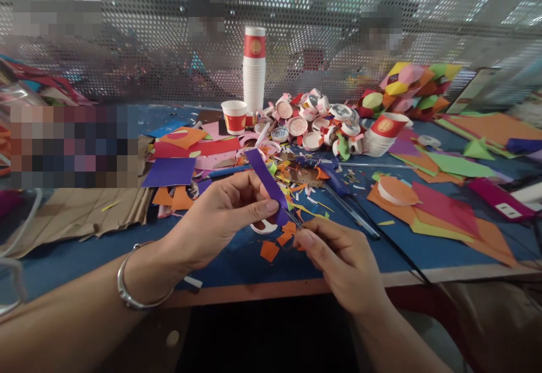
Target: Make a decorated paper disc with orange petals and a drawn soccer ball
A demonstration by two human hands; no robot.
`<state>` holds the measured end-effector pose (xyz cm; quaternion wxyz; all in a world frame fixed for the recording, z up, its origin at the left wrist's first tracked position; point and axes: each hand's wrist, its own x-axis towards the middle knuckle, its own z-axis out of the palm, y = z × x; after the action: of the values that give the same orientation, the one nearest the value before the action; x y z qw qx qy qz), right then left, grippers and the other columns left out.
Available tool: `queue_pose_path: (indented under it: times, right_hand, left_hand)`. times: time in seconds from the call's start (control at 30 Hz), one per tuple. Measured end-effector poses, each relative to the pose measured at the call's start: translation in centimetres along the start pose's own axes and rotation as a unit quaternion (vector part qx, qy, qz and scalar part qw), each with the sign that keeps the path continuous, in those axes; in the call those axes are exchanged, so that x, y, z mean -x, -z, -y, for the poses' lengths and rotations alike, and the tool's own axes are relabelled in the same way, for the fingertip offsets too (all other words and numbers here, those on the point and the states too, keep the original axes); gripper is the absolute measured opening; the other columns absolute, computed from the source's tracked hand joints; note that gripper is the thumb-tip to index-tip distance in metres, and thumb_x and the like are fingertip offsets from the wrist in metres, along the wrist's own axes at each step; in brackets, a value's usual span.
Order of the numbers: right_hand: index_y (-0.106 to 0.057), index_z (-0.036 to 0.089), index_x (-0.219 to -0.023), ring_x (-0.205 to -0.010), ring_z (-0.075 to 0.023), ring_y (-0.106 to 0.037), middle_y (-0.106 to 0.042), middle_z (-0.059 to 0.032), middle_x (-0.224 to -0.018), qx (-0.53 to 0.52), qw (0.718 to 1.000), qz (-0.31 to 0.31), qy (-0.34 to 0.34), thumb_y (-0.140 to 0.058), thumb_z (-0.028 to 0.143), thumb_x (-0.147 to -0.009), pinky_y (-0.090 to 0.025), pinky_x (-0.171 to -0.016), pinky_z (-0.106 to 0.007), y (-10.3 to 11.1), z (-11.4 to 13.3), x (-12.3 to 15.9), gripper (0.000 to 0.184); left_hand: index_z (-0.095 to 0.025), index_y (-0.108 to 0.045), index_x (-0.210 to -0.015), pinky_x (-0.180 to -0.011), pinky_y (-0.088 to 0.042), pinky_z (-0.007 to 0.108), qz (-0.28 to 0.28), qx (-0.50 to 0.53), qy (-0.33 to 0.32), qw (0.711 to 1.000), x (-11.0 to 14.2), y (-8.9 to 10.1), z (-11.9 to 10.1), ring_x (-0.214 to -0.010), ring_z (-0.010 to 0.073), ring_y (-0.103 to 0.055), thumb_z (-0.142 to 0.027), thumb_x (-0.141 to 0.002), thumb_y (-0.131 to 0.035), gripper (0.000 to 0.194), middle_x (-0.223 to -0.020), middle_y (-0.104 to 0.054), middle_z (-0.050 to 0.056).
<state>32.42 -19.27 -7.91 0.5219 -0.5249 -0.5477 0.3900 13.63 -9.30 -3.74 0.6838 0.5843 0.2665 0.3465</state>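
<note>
One silver-coloured bangle (122,284) circles the wrist of the left hand (228,206), which reaches in over the near edge of a blue worktop (235,268). Its thumb and fingers are pressed together on a purple strip (263,174) of paper, held raised and slanting in the centre, its upper end leaning left. From the right, the right hand (339,257) has its fingers clamped around a small metal-bladed tool (293,218), mostly hidden in the grip. The blades point at the strip's lower end; whether they are cutting into it cannot be told.

Just below the hands lie orange scraps (269,251). To the left are brown cardboard (84,212) and a flat purple sheet (169,172). To the right, a white-edged orange disc (398,191) rests on overlapping coloured paper, with a magenta box (502,199) farther right.

Beyond the hands, a heap of cup bases (298,124) with paper tabs spreads across the middle. Left of it stand a single paper cup (234,119) and a tall cup stack (254,74); right of it, a short cup stack (383,136) tilts. Faceted paper shapes (417,88) in many colours sit behind that, before a perforated metal panel (292,51).
</note>
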Motion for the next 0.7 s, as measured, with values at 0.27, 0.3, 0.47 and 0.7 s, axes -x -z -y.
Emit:
queue_pose_path:
  times: [0.27,0.3,0.47,0.7]
  right_hand:
    - [-0.067,0.019,-0.075,-0.052,-0.0090,-0.035,-0.044,0.0047,-0.061,-0.001,1.000,-0.008,0.020,-0.064,0.051,-0.099,-0.026,-0.048,-0.026,0.0,-0.1,0.0,0.040]
    - [-0.067,0.019,-0.075,-0.052,-0.0089,-0.034,-0.044,0.0048,-0.061,-0.003,1.000,-0.008,0.023,-0.064,0.050,-0.099,-0.026,-0.048,-0.026,0.0,0.0,0.0,0.040]
    - [-0.069,0.020,-0.076,-0.052,-0.0087,-0.034,-0.043,0.0054,-0.060,-0.003,0.999,-0.006,0.035,-0.065,0.048,-0.099,-0.025,-0.048,-0.026,0.0,0.1,-0.1,0.037]
    - [-0.068,0.020,-0.075,-0.053,-0.0100,-0.035,-0.044,0.0042,-0.060,-0.014,1.000,-0.019,0.021,-0.065,0.052,-0.098,-0.026,-0.048,-0.027,-0.1,0.2,0.3,0.040]
  left_hand:
    - [-0.017,-0.078,-0.083,-0.070,-0.054,0.020,0.003,-0.003,0.033,0.999,0.1,-0.8,0.0,-0.073,0.0109,-0.068,-0.025,-0.081,-0.089,0.014,-0.078,-0.077,0.000]
    - [-0.018,-0.078,-0.083,-0.070,-0.054,0.020,0.004,-0.002,0.030,1.000,0.2,-0.8,0.0,-0.073,0.0108,-0.068,-0.024,-0.082,-0.088,0.012,-0.078,-0.077,-0.001]
    - [-0.019,-0.076,-0.082,-0.068,-0.054,0.019,0.015,0.023,0.030,0.999,0.4,-0.8,0.2,-0.073,0.0097,-0.068,-0.020,-0.083,-0.087,0.012,-0.078,-0.076,-0.003]
    - [-0.017,-0.074,-0.076,-0.069,-0.056,0.019,0.013,0.076,0.074,0.994,0.6,-1.2,0.2,-0.072,0.0099,-0.069,-0.020,-0.081,-0.089,0.016,-0.075,-0.075,-0.001]
